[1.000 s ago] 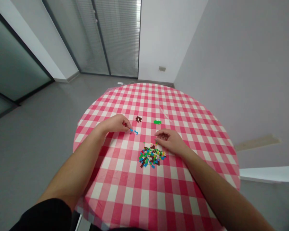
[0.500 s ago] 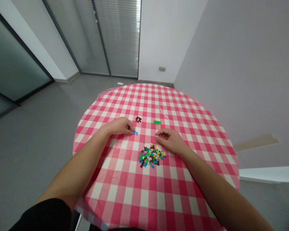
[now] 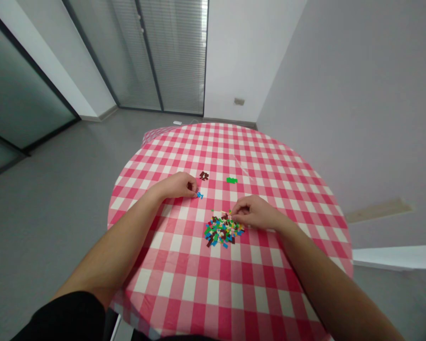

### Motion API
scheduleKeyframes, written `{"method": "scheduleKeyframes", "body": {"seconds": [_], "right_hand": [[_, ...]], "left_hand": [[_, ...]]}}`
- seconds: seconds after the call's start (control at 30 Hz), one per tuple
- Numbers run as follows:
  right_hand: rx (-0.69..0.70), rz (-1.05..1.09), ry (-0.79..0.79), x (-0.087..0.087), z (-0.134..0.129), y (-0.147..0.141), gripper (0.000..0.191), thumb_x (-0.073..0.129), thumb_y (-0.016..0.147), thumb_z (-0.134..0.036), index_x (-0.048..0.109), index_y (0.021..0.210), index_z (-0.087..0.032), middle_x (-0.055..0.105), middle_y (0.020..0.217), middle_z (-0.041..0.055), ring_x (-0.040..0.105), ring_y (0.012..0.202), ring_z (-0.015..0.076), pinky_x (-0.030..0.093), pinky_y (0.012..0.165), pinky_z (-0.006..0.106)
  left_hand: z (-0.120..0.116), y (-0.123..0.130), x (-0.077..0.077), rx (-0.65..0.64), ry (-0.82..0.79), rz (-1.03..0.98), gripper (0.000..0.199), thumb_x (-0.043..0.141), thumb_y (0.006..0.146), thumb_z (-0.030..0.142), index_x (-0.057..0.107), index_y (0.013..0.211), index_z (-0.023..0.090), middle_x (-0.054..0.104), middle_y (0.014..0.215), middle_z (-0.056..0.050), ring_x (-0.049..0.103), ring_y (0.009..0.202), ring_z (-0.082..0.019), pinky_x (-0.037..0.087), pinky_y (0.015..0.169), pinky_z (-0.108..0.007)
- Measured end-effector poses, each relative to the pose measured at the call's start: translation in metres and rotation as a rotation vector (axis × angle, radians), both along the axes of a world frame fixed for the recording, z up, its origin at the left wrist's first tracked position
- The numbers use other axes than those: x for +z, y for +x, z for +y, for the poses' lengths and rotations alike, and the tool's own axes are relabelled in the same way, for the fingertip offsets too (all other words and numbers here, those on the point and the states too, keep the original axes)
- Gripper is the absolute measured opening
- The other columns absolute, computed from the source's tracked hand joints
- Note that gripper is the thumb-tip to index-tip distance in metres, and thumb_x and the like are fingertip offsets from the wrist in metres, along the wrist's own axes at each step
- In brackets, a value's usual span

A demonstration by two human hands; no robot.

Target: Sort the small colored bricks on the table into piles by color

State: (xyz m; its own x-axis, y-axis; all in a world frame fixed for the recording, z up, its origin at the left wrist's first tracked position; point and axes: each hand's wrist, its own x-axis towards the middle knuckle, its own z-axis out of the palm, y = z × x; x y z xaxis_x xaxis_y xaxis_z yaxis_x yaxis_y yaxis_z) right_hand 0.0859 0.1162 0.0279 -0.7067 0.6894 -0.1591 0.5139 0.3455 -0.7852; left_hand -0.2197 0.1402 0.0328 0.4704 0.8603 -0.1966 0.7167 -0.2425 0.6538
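My left hand (image 3: pixel 181 185) rests on the table with thumb and forefinger pinched at a few small blue building bricks (image 3: pixel 199 195), their tips touching the nearest one. Over the upper right edge of a mixed heap of tiny coloured building bricks (image 3: pixel 220 231) is my right hand (image 3: pixel 253 211), fingers curled and tips brought together. What those fingertips hold, if anything, is too small to see. Beyond the left hand lies a small cluster of brown bricks (image 3: pixel 204 176). A group of green bricks (image 3: pixel 232 180) sits farther off, ahead of the right hand.
A red and white checked cloth covers the round table (image 3: pixel 213 289). Glass doors with blinds (image 3: pixel 177 57) and a white wall stand behind it. A small white object (image 3: pixel 177 122) lies on the floor past the far edge.
My right hand has moved down and nearer to me, from beyond the heap to its upper right edge, and its fingers have closed together. My left hand has barely shifted at the blue bricks.
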Motion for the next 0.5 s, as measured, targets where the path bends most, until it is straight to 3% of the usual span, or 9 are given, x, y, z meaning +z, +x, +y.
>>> {"method": "scheduleKeyframes", "body": {"seconds": [0.2,0.5], "right_hand": [[0.238,-0.208,-0.002,0.024,-0.006,0.004,0.010,0.063,0.071,-0.017,0.073,0.073,-0.016,0.056,0.056,-0.0022,0.045,0.049,0.0088,0.032,0.047,0.022],[0.257,-0.374,0.018,0.024,-0.011,0.001,0.019,0.069,0.066,-0.019,0.073,0.085,-0.018,0.056,0.062,-0.0025,0.045,0.050,0.0091,0.028,0.046,0.022]], "left_hand": [[-0.001,0.001,0.001,0.015,0.001,0.009,0.015,0.066,0.071,0.031,0.063,0.066,0.017,0.066,0.067,-0.001,0.055,0.061,-0.014,0.037,0.056,-0.027],[-0.007,0.002,0.007,0.013,-0.057,-0.078,0.006,0.057,0.062,0.019,0.053,0.058,0.018,0.055,0.060,0.001,0.050,0.059,-0.014,0.034,0.056,-0.028]]}}
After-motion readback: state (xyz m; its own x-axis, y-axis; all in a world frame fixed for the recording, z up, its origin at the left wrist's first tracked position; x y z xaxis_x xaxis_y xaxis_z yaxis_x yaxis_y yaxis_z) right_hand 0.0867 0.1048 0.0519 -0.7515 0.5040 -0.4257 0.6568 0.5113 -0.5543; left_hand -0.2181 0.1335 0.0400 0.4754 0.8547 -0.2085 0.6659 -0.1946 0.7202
